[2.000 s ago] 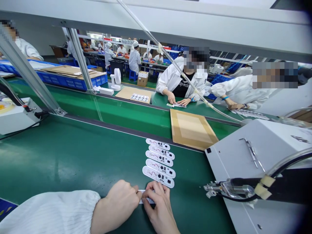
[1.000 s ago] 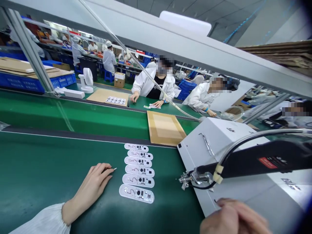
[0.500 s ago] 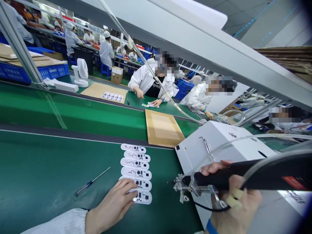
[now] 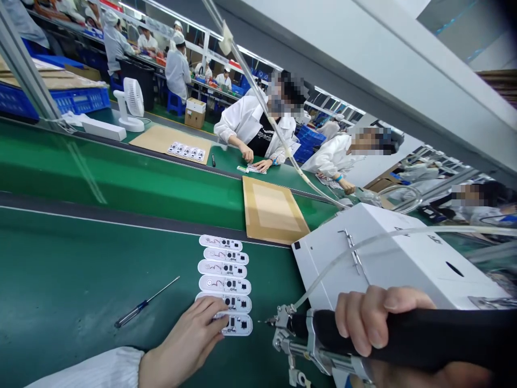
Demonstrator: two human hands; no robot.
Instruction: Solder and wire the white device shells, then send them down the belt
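White fan (image 4: 133, 98), cardboard panel (image 4: 275, 210), blue crate (image 4: 85, 101), co-worker (image 4: 262, 136) in white coat (image 4: 239, 117)

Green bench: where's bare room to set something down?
Bare: bench left of the screwdriver, plus a strip between white pieces and white machine. Crowded: around your left hand on the pieces, and the black tool in your right hand.

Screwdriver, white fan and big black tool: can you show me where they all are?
Screwdriver (image 4: 139, 309): head view, on the front part of its handle.
White fan (image 4: 133, 99): head view, on its round grille.
Black tool (image 4: 422, 331): head view, on its long black body.
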